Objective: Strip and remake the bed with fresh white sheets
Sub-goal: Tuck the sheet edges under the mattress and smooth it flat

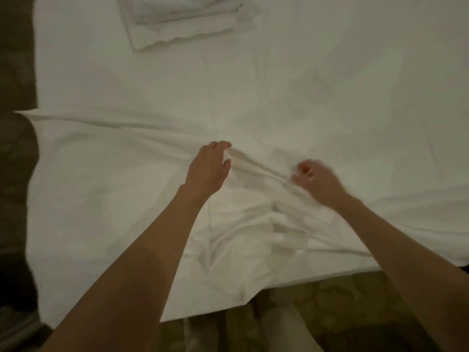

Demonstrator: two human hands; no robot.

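A white sheet [330,97] covers the bed and hangs over its near edge, bunched into wrinkles in front of me. My left hand [206,171] grips a raised fold of the sheet near the middle, fingers curled over the ridge. My right hand [314,181] is blurred, its fingers curled around the same fold a little to the right. A folded stack of white linen [182,19] lies on the bed at the far side.
Dark patterned carpet [342,313] shows below the bed's near edge and along the left side [15,72]. The sheet's left corner [25,113] juts out past the mattress edge.
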